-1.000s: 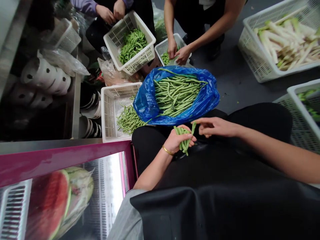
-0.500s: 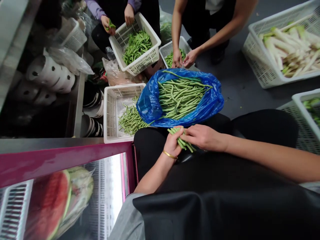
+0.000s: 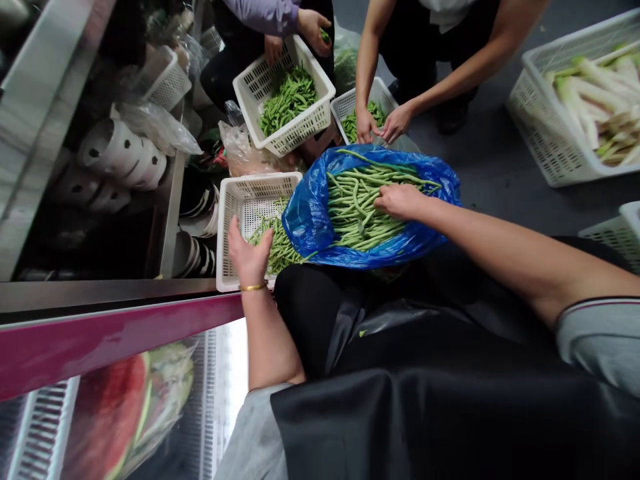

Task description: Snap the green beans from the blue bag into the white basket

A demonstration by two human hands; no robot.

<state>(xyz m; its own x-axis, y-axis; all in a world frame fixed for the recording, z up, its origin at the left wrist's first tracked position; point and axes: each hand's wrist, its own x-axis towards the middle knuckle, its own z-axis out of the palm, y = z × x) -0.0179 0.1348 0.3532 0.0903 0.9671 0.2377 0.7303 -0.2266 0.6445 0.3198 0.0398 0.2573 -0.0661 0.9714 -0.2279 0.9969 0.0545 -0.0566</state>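
Note:
Long green beans (image 3: 357, 207) lie heaped in an open blue plastic bag (image 3: 306, 210) in front of my knees. My right hand (image 3: 400, 201) reaches onto the heap, its fingers curled and closed on some beans; the fingertips are partly hidden among them. Over the near left part of a white plastic basket (image 3: 226, 233), my left hand (image 3: 247, 257) is open, thumb and fingers spread, with nothing in it. Short cut pieces of green bean (image 3: 280, 250) lie in that basket, against the bag's left side.
Two people work opposite, at a white basket of green pods (image 3: 327, 90) and a smaller basket (image 3: 343, 107). White-stemmed vegetables fill a crate (image 3: 537, 143) at the right. A metal shelf (image 3: 167, 220) and a glass-topped case with a pink edge (image 3: 120, 340) stand left.
The bunch of cut beans has left my hands. My left hand has moved left over the basket and opened; my right hand has gone forward onto the beans in the bag.

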